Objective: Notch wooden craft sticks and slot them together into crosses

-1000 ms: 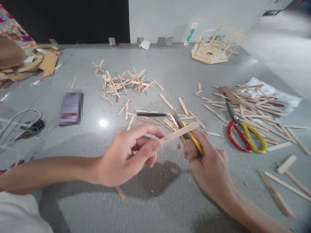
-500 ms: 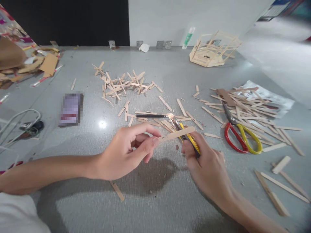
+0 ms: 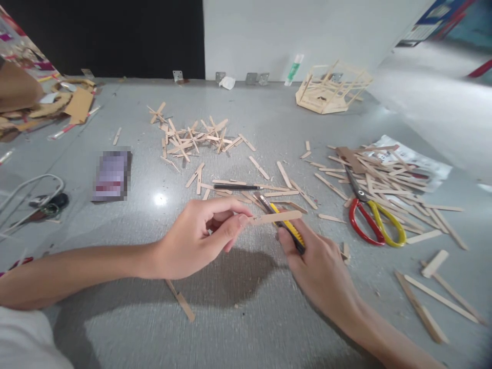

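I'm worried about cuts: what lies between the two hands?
Head view: a wooden stick, pinched by the left hand, and a utility knife, held in the right hand.

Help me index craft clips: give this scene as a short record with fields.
Left hand: pinches one end of a wooden stick
Right hand: grips a yellow-and-black knife, blade pointing away from the person
Overlap: stick crosses in front of knife in this view; contact unclear
Mid-table: small stick pile, black pen-like tool
Right side: scissors, stick heap
Back: wooden frame, green-and-white tube
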The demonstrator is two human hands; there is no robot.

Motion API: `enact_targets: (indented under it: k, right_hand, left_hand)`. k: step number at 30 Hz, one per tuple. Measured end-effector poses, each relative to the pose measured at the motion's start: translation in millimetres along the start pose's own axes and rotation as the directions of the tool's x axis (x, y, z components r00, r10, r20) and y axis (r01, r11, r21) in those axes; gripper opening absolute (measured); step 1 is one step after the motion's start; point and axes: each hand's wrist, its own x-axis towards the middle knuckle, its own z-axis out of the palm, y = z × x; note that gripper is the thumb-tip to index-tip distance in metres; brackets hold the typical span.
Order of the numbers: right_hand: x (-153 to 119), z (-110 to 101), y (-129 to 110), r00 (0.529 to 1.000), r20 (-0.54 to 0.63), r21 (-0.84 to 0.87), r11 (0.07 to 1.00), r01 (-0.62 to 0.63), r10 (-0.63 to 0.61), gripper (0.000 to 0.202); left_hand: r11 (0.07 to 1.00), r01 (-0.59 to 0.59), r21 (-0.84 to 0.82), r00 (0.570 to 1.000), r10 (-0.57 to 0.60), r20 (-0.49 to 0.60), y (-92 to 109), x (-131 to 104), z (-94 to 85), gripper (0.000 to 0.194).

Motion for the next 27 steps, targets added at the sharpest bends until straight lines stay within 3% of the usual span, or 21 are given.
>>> enact_targets:
  k: [7,9,11,13,15,17,22,24,27]
  right_hand:
    - [0.5,-3.3,-2.4,0.999,0.022,0.092,0.995,0.042,-0.044,0.037]
    - [0.2,-7.4,-3.8,0.998,-0.040,0.140,0.989,0.053,-0.047,0.036]
    - [-1.8,-11.8,-7.6,0.998,-0.053,0.296,0.954,0.038,-0.023,0.039]
    - [-5.3,-15.2,-14.8,0.992,0.122,0.531,0.846,-0.050,-0.018,0.044]
    - [-9.3,-16.9,-24.7,0.927,0.366,0.671,0.712,-0.205,-0.078,0.045]
    - [-12.9,-17.2,-35.2,0.868,0.484,0.698,0.647,-0.308,-0.108,0.039]
    - [-21.0,-12.2,-52.6,0.827,0.562,0.732,0.466,-0.497,-0.002,0.039]
    - [-25.0,-7.8,-55.7,0.827,0.561,0.752,0.402,-0.523,0.025,0.040]
    - [-30.5,-1.7,-56.8,0.824,0.567,0.764,0.374,-0.526,0.001,0.039]
  left_hand:
    - [0.994,-0.016,0.104,1.000,0.015,0.010,-0.6,1.9,-3.8,0.027]
    - [0.987,0.013,0.159,0.998,-0.022,0.052,1.1,4.6,-6.4,0.028]
    - [0.979,0.037,0.202,0.988,-0.066,0.138,2.4,8.2,-8.9,0.028]
    - [0.971,0.043,0.236,0.970,-0.097,0.222,2.7,11.5,-10.4,0.027]
    - [0.966,0.044,0.254,0.957,-0.114,0.266,1.5,13.2,-10.4,0.026]
    - [0.970,0.071,0.231,0.954,-0.134,0.269,-0.9,13.0,-9.0,0.024]
    - [0.960,0.254,-0.115,0.933,-0.212,0.291,-10.8,9.2,-0.3,0.018]
    - [0.949,0.252,-0.188,0.928,-0.182,0.327,-14.7,8.4,4.2,0.019]
    - [0.974,0.176,-0.144,0.947,-0.128,0.295,-16.8,7.4,9.0,0.022]
